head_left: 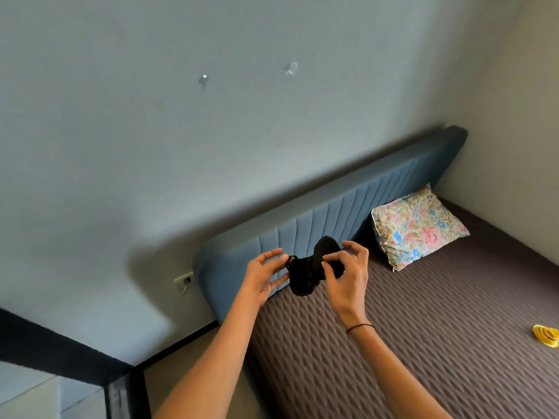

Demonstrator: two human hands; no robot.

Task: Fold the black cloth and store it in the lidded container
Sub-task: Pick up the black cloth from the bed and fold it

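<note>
A small black cloth (pixel 308 269) hangs bunched in the air above the head end of the bed, in front of the blue headboard. My right hand (pixel 348 276) pinches its right part between thumb and fingers. My left hand (pixel 266 275) is at the cloth's left edge, fingers spread; its fingertips touch or nearly touch the small loop there, and I cannot tell whether they grip it. No lidded container is in view.
The bed has a brown quilted cover (pixel 408 343) and a padded blue headboard (pixel 348 219). A floral pillow (pixel 419 226) leans in the far corner. A yellow object (pixel 546 335) lies at the right edge. A wall socket (pixel 184 281) sits left of the headboard.
</note>
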